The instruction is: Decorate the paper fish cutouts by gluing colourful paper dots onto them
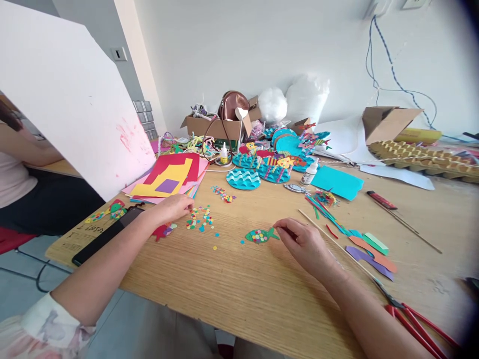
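Note:
A green paper fish (257, 236) covered in colourful dots lies flat on the table. My right hand (305, 242) pinches the tip of its tail between thumb and fingers. Over to the left, my left hand (178, 205) is closed, fingertips together at the edge of a scatter of small round paper dots (200, 219). Whatever those fingertips may hold is too small to make out. A red paper shape (161, 232) with dots on it sits partly behind my left forearm. Beyond the scattered dots lies another small dotted paper piece (224, 194).
Coloured paper sheets (175, 172) are stacked at left, near a black phone (108, 237). Glue bottles (309, 173) stand before blue paper crafts (243, 178). Red-handled scissors (411, 319), a thin stick (337, 244) and paper offcuts (374, 253) lie at right. A person (22, 164) sits at far left.

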`<state>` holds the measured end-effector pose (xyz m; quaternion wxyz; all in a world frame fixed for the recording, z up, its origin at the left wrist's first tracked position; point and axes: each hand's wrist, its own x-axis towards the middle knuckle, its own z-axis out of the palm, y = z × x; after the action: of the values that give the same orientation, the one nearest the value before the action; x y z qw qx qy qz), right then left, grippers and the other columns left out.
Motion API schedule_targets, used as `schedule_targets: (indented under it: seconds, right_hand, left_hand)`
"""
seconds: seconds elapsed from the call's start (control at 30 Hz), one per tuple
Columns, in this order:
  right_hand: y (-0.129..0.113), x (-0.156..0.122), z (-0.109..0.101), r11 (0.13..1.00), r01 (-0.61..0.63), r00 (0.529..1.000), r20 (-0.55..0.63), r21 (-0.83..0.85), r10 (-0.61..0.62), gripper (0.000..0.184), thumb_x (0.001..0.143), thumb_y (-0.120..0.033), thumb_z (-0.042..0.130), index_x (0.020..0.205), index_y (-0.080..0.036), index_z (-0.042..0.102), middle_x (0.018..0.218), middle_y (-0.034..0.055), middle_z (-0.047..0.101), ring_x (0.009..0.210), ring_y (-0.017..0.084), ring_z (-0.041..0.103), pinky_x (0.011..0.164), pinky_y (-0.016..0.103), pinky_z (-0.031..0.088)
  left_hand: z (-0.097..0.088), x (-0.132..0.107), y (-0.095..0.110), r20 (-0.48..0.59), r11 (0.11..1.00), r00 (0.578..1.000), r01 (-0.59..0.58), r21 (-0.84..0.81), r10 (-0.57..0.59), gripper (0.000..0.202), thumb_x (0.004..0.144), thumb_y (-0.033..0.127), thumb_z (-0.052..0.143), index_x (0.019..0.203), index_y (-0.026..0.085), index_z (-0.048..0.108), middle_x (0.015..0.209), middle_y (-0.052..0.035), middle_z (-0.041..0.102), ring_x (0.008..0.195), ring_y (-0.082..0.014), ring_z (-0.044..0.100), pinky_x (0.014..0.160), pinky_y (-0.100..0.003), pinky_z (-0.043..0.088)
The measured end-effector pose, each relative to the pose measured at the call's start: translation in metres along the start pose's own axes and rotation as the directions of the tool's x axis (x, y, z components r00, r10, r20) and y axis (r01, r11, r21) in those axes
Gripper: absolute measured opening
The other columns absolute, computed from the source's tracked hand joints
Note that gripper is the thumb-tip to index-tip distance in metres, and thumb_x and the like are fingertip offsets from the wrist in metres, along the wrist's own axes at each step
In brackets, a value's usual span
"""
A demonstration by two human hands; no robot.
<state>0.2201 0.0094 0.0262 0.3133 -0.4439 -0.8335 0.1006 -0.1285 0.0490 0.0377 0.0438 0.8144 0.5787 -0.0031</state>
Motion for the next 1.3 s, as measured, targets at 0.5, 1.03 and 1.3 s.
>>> schedule_targets:
  seconds: [0.5,1.03,1.3]
  right_hand:
    - [0.001,-0.001,0.002,1.000,-0.001,1.000,0.006,-0.016,0.001,0.017,0.082,-0.021,0.042,0.078,-0.018,0.058,0.071,0.0022,0.065,0.063,0.013,0.059,0.057,0.022,0.042]
    - [-0.004,0.001,0.001,1.000,-0.017,0.999,0.041,-0.008,0.017,0.017,0.080,-0.019,0.042,0.077,-0.019,0.059,0.071,0.0036,0.066,0.063,0.014,0.059,0.056,0.023,0.043]
    - [-0.005,0.000,0.001,1.000,-0.012,0.998,0.068,-0.012,0.013,0.018,0.081,-0.020,0.042,0.078,-0.017,0.059,0.071,0.0035,0.066,0.063,0.014,0.060,0.056,0.023,0.043]
  left_hand:
    - [-0.007,-0.015,0.007,0.040,0.990,0.994,-0.094,-0.105,0.099,0.011,0.073,0.014,0.049,0.071,0.017,0.060,0.070,0.0016,0.059,0.065,-0.0115,0.053,0.058,-0.019,0.035]
    - [0.010,-0.023,0.005,0.006,0.988,0.991,-0.134,-0.081,0.135,0.015,0.078,0.016,0.043,0.072,0.018,0.056,0.076,-0.0004,0.058,0.069,-0.0136,0.054,0.062,-0.022,0.036]
    - [0.000,-0.029,0.004,0.017,0.985,0.996,-0.082,-0.153,0.086,0.015,0.079,0.021,0.045,0.079,0.019,0.059,0.079,0.0002,0.063,0.072,-0.0134,0.056,0.064,-0.020,0.037]
